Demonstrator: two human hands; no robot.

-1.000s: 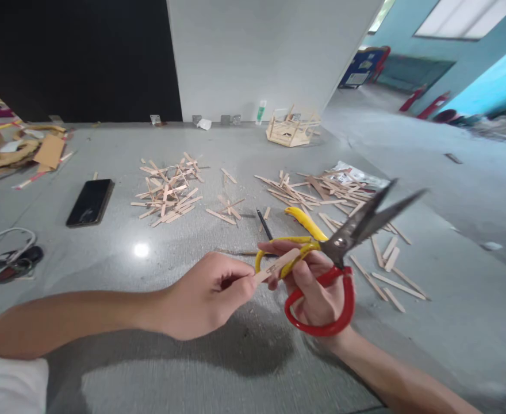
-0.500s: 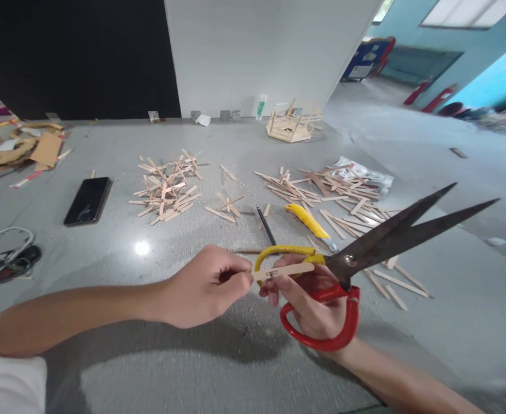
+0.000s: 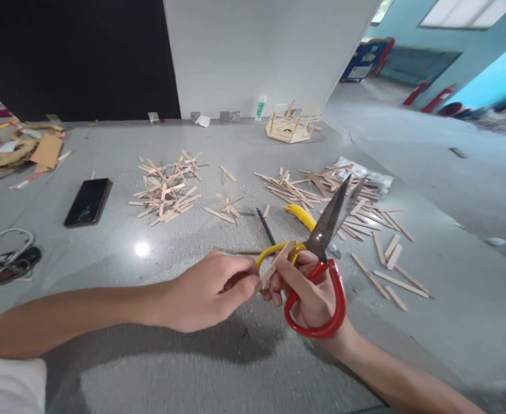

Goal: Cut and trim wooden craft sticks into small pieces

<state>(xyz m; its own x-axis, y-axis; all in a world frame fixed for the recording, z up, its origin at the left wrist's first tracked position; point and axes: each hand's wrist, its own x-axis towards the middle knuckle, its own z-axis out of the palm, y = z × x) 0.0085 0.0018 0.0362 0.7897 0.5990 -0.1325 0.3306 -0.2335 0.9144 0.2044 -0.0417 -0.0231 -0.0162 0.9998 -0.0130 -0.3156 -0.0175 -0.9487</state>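
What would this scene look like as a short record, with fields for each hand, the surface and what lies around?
left hand: pinches one end of a craft stick
right hand: grips scissors by the red and yellow handles, blades nearly shut, pointing up and away
surface: grey floor
ahead left: pile of craft sticks, black phone
ahead right: scattered sticks, yellow utility knife, black pen
far: stick-built frame, glue bottle

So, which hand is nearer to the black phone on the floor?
Left. The left hand is nearer the black phone, which lies up-left of it; the right hand, holding scissors, is further right.
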